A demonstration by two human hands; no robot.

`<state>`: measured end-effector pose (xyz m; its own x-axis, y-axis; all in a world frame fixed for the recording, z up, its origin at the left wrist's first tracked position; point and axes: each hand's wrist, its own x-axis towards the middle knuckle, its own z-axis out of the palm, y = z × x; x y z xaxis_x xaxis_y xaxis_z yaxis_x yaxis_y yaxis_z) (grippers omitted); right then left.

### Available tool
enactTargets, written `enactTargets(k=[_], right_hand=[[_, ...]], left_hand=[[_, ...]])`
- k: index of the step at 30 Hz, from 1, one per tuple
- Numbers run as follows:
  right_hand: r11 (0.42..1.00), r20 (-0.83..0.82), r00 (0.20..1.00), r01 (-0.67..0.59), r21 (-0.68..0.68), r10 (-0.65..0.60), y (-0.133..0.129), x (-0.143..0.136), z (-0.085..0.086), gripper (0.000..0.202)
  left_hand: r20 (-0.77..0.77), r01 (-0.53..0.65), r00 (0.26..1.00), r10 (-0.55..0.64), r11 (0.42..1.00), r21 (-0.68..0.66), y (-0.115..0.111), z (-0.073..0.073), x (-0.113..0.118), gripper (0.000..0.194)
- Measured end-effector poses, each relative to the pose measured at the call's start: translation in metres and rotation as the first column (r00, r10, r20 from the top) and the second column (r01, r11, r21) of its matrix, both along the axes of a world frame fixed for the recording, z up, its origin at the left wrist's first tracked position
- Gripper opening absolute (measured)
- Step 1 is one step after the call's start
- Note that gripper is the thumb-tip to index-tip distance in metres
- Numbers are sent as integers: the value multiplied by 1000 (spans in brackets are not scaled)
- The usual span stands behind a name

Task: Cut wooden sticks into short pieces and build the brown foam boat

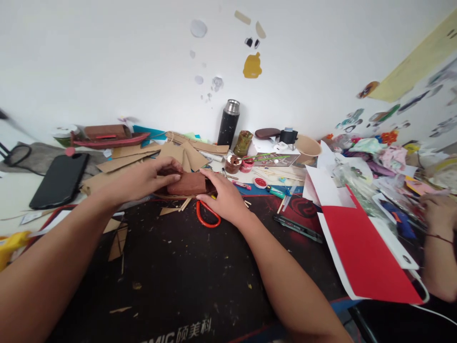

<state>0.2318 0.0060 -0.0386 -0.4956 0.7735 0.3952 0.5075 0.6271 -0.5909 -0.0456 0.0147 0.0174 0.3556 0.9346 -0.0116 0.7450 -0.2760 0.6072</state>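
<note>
A small brown cardboard canopy (187, 184), curved on top, lies at the far edge of the black desk mat, over a thin brown cardboard strip. My left hand (152, 180) grips its left end, thumb on top and fingers bent behind. At the other end, my right hand (227, 196) has thumb and fingers around it, partly hiding that side. Right below, the red handle of a pair of scissors (208, 224) sticks out from beneath my right hand. A similar brown canopy sits on a red model boat (112, 139) at the back left.
A black phone (60, 182) and cardboard scraps (134, 162) lie left. Behind stand a black thermos (228, 125) and small paint jars (233, 163). Rightward are a utility knife (298, 228), red card (367, 252) and another person's hand (437, 214).
</note>
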Motion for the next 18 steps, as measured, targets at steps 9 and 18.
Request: enactTargets(k=[9,18], right_hand=[[1000,7,1000,-12,-28,12,0,1,1,68],[999,-29,1000,2,-52,-4,1,0,0,63]], left_hand=[[-38,2,999,-2,1000,-17,-9,9,9,38],[-29,64,997,-65,997,-37,-7,10,5,53]])
